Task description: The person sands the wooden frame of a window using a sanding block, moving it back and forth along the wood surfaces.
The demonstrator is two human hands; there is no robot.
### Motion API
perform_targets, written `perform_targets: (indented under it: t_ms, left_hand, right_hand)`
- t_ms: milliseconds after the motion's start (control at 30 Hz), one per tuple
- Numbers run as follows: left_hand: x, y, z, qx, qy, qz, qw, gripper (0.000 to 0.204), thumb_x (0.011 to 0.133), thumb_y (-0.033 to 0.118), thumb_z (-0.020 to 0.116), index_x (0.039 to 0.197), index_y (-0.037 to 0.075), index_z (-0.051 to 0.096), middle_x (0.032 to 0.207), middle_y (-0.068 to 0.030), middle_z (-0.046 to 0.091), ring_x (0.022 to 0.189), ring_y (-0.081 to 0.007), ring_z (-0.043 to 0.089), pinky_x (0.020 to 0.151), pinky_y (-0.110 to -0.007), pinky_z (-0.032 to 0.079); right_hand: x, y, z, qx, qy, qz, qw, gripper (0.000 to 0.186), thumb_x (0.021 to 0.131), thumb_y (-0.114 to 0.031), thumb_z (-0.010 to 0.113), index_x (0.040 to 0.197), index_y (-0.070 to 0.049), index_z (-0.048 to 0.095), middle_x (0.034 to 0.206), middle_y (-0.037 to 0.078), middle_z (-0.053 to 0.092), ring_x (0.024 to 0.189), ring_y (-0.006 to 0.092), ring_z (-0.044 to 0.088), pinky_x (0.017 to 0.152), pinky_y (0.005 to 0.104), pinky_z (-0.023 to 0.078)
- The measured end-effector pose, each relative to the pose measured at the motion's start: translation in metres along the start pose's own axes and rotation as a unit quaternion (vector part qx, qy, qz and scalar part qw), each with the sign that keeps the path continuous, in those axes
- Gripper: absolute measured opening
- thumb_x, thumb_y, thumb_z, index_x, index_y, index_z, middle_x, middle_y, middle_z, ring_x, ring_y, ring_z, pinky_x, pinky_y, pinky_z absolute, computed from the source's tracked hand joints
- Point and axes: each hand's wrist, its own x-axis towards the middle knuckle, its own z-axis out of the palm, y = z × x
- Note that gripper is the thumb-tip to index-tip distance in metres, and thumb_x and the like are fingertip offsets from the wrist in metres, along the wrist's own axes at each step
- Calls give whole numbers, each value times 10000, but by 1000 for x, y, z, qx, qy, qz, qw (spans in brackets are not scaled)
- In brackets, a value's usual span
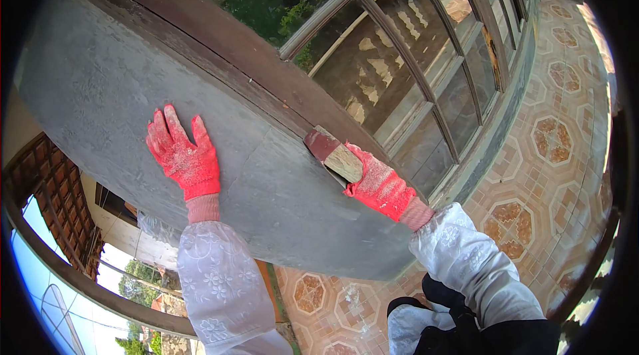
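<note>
Nearest are two white sleeves with stitched flowers, leading to hands in dusty red gloves. The left hand lies palm toward the grey wall, fingers spread and its grip released, holding nothing; how hard it presses, I cannot tell. The right hand has its grip closed around the near end of a hand tool, a block with a pale wooden back and a dark red front; the fingers underneath are hidden. The tool lies at the wall's upper border, just beside the brown window frame, its red end pointing toward the seam between the two.

To work it well here, I would keep the tool's face level with the wall, since a tilt would likely dig an edge into the grey coat. Firm, even pressure and short strokes along the seam should suit this narrow border better than strokes across it, which risk knocking the wood. The left palm serves best as a brace, clear of the tool's path.

Beyond are the window's glass panes, then the patterned tile floor, and farther off at left a tiled roof.
</note>
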Motion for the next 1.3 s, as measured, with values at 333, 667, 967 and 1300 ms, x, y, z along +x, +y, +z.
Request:
perform_targets:
  t_ms: [333,667,967,1300]
  left_hand:
    - [-2,-1,2,-25,17,5,1000,487,902,255,644,1341,71,538,1405,-144,487,1303,-363,431,1124,-498,312]
    - [-4,-9,0,-13,6,19,1000,462,915,230,626,1338,65,540,1404,-136,495,1288,-363,447,1120,-496,319]
    - [8,-5,-10,11,8,42,999,433,970,241,552,1361,59,523,1404,-143,502,1299,-342,448,1116,-454,331]
    - [0,52,-9,-67,2,72,995,418,948,196,581,1332,37,539,1374,-166,519,1276,-354,467,1104,-472,349]
  right_hand:
    - [27,-87,8,-1,75,-147,986,869,714,-138,807,1458,-105,359,1399,170,480,1284,368,475,1047,401,425]
    - [1,-64,10,-48,51,-39,997,840,737,-182,803,1453,-99,373,1367,182,516,1255,369,502,1043,417,425]
    - [-38,-4,10,11,17,100,995,879,704,-198,828,1445,-76,371,1420,155,459,1268,358,487,1087,422,372]
    - [-49,37,16,168,58,79,981,868,707,-185,817,1435,-38,369,1417,191,432,1301,401,428,1123,470,300]
